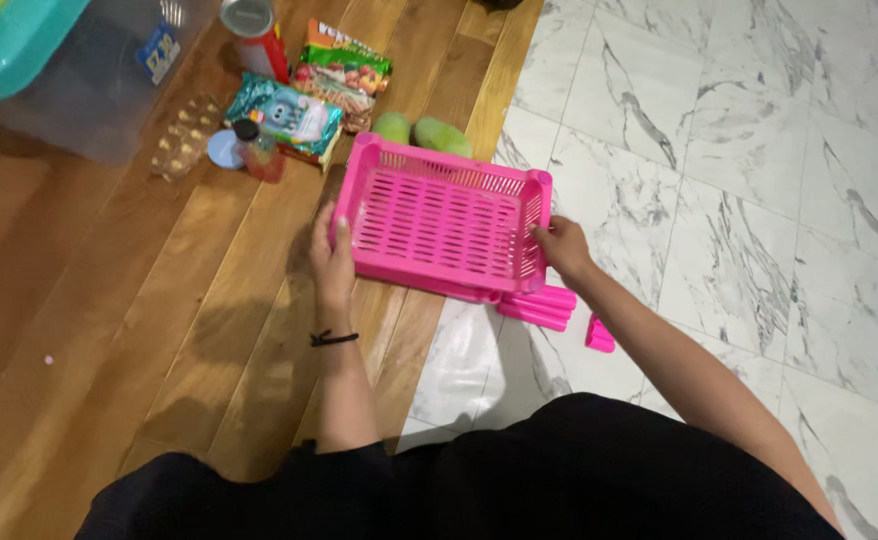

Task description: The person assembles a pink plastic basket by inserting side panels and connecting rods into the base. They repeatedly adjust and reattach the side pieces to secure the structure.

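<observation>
Just one head-worn cam here, looking steeply down from pretty close, over the person's lap, at the wood floor (109, 330) and marble tiles (759, 200).

Both forearms are bare, without sleeves reaching the wrists. The left hand (333, 258), at the centre of the frame, has a thin black band (333, 339) around its wrist, like a hair tie. The right hand (563, 246), right of centre, wears nothing. Plain black clothing (479, 480) fills the bottom edge of the frame.
</observation>
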